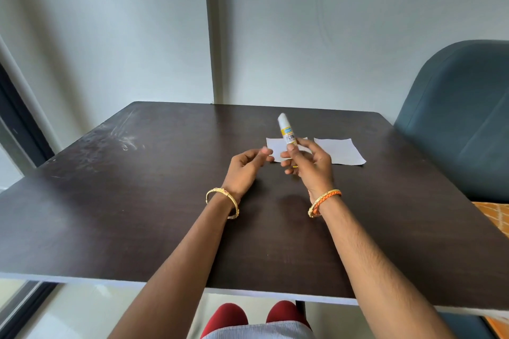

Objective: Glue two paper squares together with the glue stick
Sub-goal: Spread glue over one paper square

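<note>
Dark table (137, 201), blue chair (462, 124) alongside

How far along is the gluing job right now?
Early stage. Done: the two white paper squares, left and right, lie side by side on the dark wooden table, not yet joined. In hand: the right hand grips the white and yellow glue stick, its white cap seemingly on; the left hand holds nothing, fingers loosely curled beside it. Left: uncap, spread glue, press the squares together.

White glue stick (286, 131) held upright, capped; two white paper squares (340, 155) flat, side by side.
</note>
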